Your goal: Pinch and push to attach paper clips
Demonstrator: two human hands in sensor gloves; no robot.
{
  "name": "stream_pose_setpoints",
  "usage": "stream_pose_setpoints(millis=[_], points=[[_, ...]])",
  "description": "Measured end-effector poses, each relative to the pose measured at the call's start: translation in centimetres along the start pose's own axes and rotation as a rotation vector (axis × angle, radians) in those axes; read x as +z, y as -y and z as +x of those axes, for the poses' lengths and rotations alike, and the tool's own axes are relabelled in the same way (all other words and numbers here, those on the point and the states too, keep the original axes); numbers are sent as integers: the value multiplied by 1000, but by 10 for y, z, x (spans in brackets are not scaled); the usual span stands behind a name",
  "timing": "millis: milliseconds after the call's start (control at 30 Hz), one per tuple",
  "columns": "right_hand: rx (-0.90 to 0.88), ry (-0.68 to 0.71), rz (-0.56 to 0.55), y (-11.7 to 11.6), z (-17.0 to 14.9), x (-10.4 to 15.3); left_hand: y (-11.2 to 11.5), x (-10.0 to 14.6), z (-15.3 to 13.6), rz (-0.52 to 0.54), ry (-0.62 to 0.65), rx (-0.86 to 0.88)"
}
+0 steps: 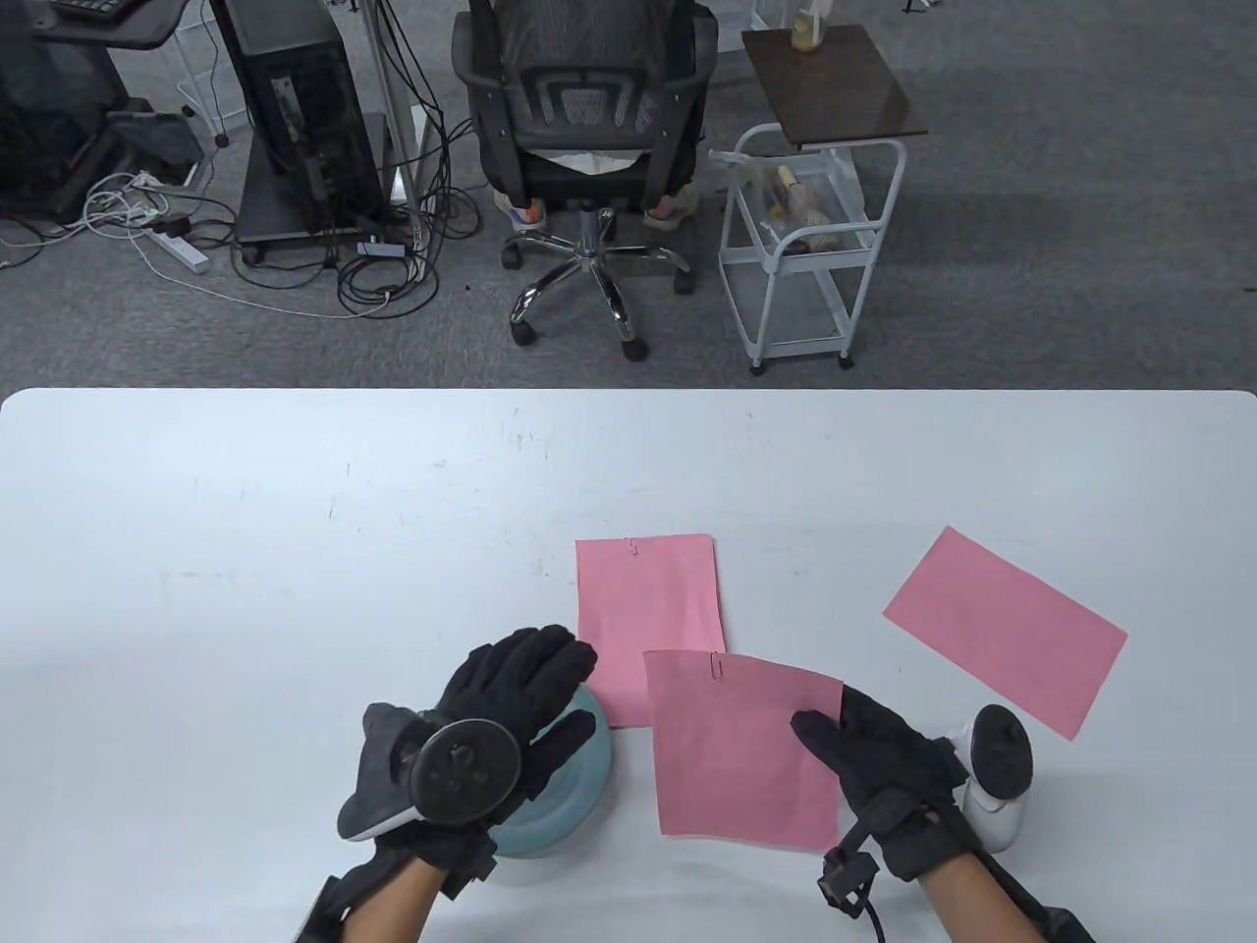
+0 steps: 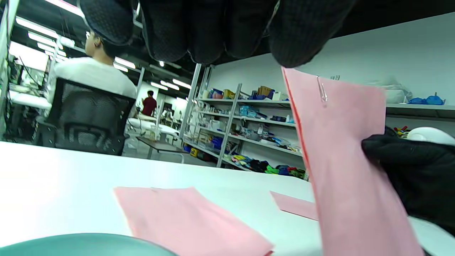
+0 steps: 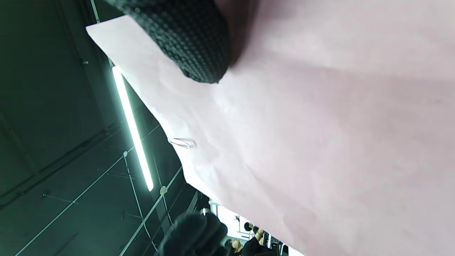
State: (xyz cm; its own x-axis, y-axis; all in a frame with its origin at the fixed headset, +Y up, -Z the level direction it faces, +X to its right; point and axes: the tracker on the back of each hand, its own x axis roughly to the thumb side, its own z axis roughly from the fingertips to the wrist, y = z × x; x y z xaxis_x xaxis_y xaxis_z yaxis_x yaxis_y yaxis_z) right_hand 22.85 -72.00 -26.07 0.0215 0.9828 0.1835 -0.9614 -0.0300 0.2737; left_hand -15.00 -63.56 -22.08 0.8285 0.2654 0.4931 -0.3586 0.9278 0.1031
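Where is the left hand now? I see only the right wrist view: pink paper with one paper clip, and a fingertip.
Observer: The left hand is flat and open above a teal bowl, beside the held pink sheet but not touching it.
Operator: Are other sheets on the table?
Observer: Two. The flat sheet beyond the bowl already has a paper clip on its far edge.
Operator: And the other one?
Observer: The right-side sheet lies apart from both, and no clip shows on it.
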Motion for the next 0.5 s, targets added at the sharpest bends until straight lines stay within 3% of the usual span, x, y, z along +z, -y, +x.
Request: stream_pose_setpoints(millis=[233, 500], points=[[3, -59, -17, 3, 11, -22, 19, 22, -17, 16, -13, -53], [10, -179, 6, -2, 6, -73, 53, 29, -39, -58, -59, -29]])
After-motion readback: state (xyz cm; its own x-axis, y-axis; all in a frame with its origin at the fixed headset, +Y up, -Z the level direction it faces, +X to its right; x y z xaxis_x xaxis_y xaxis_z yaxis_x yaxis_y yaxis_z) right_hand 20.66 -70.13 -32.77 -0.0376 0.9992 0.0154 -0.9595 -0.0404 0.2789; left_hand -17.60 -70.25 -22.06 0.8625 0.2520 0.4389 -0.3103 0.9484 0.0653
